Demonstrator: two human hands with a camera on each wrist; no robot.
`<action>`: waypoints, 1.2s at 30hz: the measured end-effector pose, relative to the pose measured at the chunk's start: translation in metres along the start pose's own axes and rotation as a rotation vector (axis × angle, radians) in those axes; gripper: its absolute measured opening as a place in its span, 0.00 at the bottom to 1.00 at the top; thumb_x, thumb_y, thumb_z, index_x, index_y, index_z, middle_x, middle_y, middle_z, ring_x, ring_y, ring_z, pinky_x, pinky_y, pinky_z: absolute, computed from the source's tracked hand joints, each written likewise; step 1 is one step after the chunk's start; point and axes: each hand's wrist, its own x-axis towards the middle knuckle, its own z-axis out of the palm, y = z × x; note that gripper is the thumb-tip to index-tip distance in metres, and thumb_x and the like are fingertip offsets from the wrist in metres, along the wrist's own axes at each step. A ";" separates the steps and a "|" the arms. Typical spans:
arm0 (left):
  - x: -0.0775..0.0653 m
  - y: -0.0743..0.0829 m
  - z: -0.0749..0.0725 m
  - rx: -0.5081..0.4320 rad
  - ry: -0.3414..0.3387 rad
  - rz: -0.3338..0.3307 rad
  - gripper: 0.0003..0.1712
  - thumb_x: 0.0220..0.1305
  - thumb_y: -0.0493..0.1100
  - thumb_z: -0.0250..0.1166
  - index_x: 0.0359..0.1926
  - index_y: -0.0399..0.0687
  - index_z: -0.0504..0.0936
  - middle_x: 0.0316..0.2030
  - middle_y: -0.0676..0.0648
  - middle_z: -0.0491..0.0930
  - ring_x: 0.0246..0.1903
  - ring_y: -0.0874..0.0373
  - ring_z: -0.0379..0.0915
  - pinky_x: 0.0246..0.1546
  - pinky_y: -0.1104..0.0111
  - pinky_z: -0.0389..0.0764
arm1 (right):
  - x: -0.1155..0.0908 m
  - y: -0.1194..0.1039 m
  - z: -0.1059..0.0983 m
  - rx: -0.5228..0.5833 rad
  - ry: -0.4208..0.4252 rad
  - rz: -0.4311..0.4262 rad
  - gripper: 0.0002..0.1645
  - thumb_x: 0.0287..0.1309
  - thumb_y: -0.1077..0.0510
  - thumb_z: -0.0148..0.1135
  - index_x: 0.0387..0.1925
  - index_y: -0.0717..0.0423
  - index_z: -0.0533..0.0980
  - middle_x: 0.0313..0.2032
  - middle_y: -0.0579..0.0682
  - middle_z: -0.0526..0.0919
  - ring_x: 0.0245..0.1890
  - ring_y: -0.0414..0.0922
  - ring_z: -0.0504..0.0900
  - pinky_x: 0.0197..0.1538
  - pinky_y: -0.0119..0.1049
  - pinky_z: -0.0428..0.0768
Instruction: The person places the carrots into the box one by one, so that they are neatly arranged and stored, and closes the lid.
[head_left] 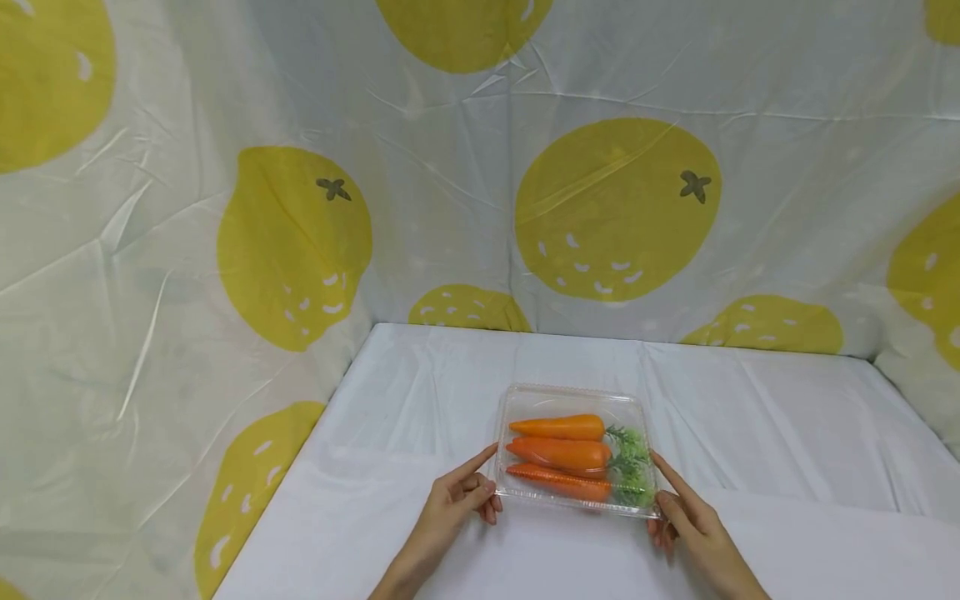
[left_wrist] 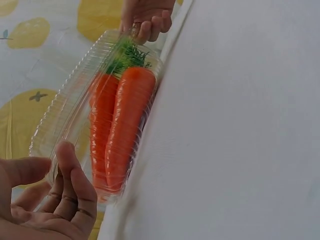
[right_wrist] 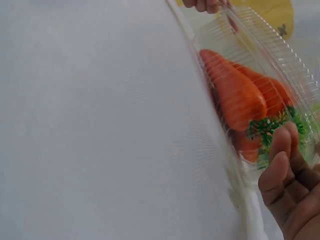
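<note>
A clear plastic clamshell container (head_left: 570, 398) with its lid down lies between both hands, close over the white table. Inside are three orange carrots (head_left: 558, 454) with leafy green tops (head_left: 633, 467), tips toward the left. My left hand (head_left: 457, 500) pinches the container's near left corner between thumb and fingers. At the near right corner, my right hand (head_left: 686, 521) grips the rim, its index finger stretched along the side. In the left wrist view, the carrots (left_wrist: 130, 120) show through the ribbed side wall. The right wrist view shows the green tops (right_wrist: 272, 127) beside the fingers.
White cloth covers the table (head_left: 420, 400), creased toward the back. A hanging sheet (head_left: 450, 183) printed with yellow lemons rises behind the table and along its left and right sides.
</note>
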 end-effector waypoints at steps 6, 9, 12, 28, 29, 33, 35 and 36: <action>0.001 -0.002 0.001 -0.043 0.032 -0.041 0.33 0.77 0.38 0.59 0.78 0.43 0.64 0.31 0.51 0.82 0.27 0.66 0.80 0.38 0.75 0.84 | -0.002 0.000 0.003 0.071 0.008 0.055 0.33 0.82 0.62 0.42 0.81 0.63 0.50 0.20 0.55 0.76 0.14 0.46 0.71 0.18 0.39 0.75; 0.001 -0.002 0.002 -0.055 0.050 -0.062 0.32 0.76 0.38 0.60 0.77 0.43 0.65 0.30 0.53 0.81 0.26 0.66 0.78 0.37 0.75 0.84 | -0.003 -0.002 0.005 0.068 0.047 0.130 0.33 0.82 0.59 0.44 0.81 0.62 0.52 0.19 0.49 0.76 0.13 0.42 0.69 0.16 0.39 0.74; 0.002 -0.002 0.002 -0.059 0.074 -0.079 0.32 0.75 0.38 0.61 0.77 0.44 0.67 0.29 0.53 0.81 0.25 0.65 0.77 0.36 0.75 0.83 | -0.003 -0.004 0.007 0.095 0.079 0.181 0.33 0.82 0.57 0.45 0.81 0.60 0.53 0.20 0.44 0.75 0.14 0.38 0.68 0.15 0.41 0.71; 0.002 -0.003 0.007 -0.084 0.090 -0.097 0.33 0.74 0.38 0.62 0.77 0.44 0.67 0.29 0.55 0.80 0.25 0.66 0.75 0.36 0.75 0.82 | -0.006 0.001 0.014 0.144 0.199 0.057 0.31 0.78 0.67 0.48 0.77 0.67 0.59 0.17 0.41 0.66 0.12 0.53 0.54 0.12 0.42 0.61; 0.003 -0.003 0.007 -0.085 0.088 -0.095 0.33 0.74 0.39 0.62 0.77 0.44 0.67 0.29 0.55 0.80 0.25 0.66 0.75 0.37 0.75 0.82 | -0.007 0.001 0.014 0.142 0.205 0.050 0.31 0.78 0.68 0.48 0.77 0.67 0.59 0.17 0.41 0.66 0.12 0.53 0.54 0.11 0.41 0.61; 0.003 -0.004 0.008 -0.091 0.091 -0.093 0.33 0.74 0.39 0.62 0.77 0.45 0.67 0.29 0.55 0.80 0.26 0.66 0.75 0.36 0.76 0.81 | -0.006 0.001 0.014 0.144 0.207 0.039 0.31 0.78 0.68 0.48 0.77 0.68 0.58 0.16 0.41 0.67 0.12 0.53 0.54 0.11 0.41 0.61; 0.003 -0.004 0.009 -0.094 0.091 -0.095 0.33 0.74 0.39 0.62 0.77 0.45 0.67 0.29 0.55 0.80 0.26 0.66 0.75 0.36 0.76 0.81 | -0.006 0.001 0.013 0.144 0.200 0.047 0.31 0.78 0.68 0.48 0.77 0.68 0.58 0.16 0.41 0.67 0.12 0.53 0.54 0.11 0.41 0.61; 0.003 -0.004 0.009 -0.095 0.093 -0.096 0.33 0.74 0.39 0.62 0.77 0.45 0.67 0.29 0.55 0.80 0.26 0.66 0.75 0.36 0.76 0.81 | -0.006 0.002 0.013 0.146 0.196 0.052 0.31 0.78 0.67 0.47 0.77 0.68 0.58 0.16 0.41 0.67 0.12 0.53 0.54 0.11 0.42 0.61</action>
